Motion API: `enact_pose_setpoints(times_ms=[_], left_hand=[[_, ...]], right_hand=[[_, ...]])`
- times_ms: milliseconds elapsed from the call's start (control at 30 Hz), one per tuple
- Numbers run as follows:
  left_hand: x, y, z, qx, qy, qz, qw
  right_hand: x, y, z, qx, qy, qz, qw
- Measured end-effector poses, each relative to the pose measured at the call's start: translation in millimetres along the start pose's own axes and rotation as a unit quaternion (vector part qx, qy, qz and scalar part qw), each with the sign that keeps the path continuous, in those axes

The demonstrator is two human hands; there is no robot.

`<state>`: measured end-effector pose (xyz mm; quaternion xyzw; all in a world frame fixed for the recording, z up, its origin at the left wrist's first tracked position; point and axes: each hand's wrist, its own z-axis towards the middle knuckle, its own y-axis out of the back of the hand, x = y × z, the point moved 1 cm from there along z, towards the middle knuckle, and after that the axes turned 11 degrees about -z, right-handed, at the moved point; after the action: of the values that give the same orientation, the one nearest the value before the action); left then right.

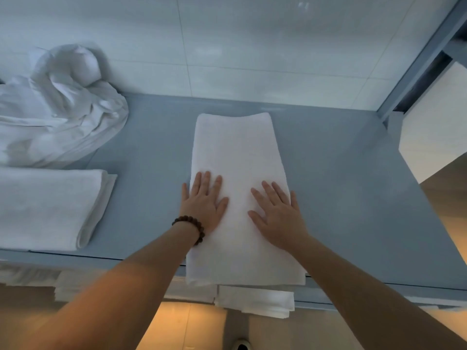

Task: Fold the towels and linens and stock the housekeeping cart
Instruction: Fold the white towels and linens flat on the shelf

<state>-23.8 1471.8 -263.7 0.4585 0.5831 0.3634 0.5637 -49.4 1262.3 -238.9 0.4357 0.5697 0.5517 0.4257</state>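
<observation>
A long white towel lay folded lengthwise on the blue-grey cart top, its near end just over the front edge. Both hands pressed flat on its near half, fingers straight and spread, gripping nothing: the left hand at its left edge (dark bead bracelet on that wrist), the right hand towards its right side. Left of the towel sat a second folded towel; further left and back, crumpled white linen.
</observation>
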Motion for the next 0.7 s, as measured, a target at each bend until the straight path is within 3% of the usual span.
enact_pose_setpoints(times_ms=[67,267,500,567,700], left_hand=[[7.8,2.7,8.4,0.0,-0.01,0.025,1.0],[10.4,7.1,21.2,0.013,0.018,0.047,0.999],[-3.0,-1.0,-43.8,0.054,0.013,0.027,0.998],[-10.1,-3.4,-64.0,0.052,-0.001,0.042,0.998],[-30.0,-8.4,-84.9,0.049,-0.065,0.024,0.996]], right_hand=[[-0.7,-11.5,5.1,0.042,0.01,-0.015,0.999],[15.9,-22.5,19.8,0.029,-0.044,-0.01,0.999],[23.7,-16.7,38.1,0.048,-0.065,0.013,0.997],[20.0,-11.9,40.2,0.058,-0.045,0.052,0.996],[-11.3,5.0,22.7,0.03,-0.011,0.251,0.968]])
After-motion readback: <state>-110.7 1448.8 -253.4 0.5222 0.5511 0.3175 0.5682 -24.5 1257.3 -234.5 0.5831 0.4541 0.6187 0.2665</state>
